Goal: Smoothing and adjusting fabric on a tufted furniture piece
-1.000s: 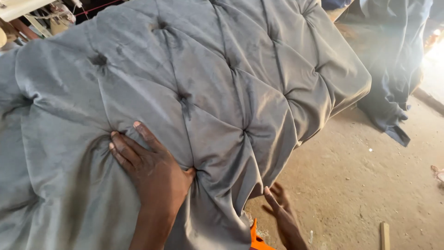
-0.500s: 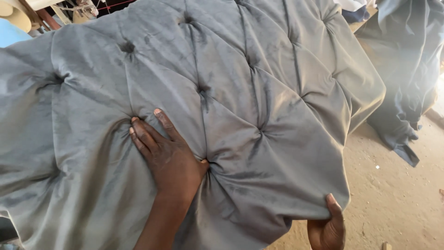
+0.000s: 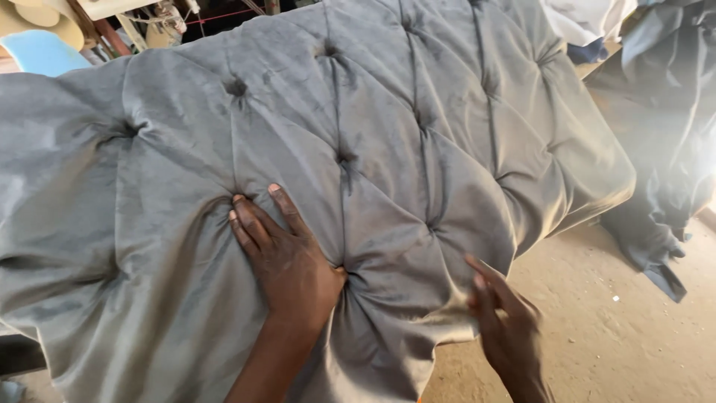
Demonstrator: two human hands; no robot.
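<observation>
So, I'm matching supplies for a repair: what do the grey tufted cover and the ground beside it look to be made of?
The grey tufted cover looks like velvet or a similar short-pile cloth: soft sheen, shaded streaks, deep folds running from each tuft. It seems padded, as it dents under the left hand. The ground looks like bare packed earth or dusty concrete: matt, tan, gritty.

I see a sandy floor (image 3: pixel 597 336); on it lies a heap of grey cloth (image 3: pixel 664 224), right of the tufted panel (image 3: pixel 373 149).

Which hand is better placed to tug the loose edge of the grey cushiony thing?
Right hand: it's at the grey tufted panel's loose edge. Left hand lies flat mid-panel.
</observation>
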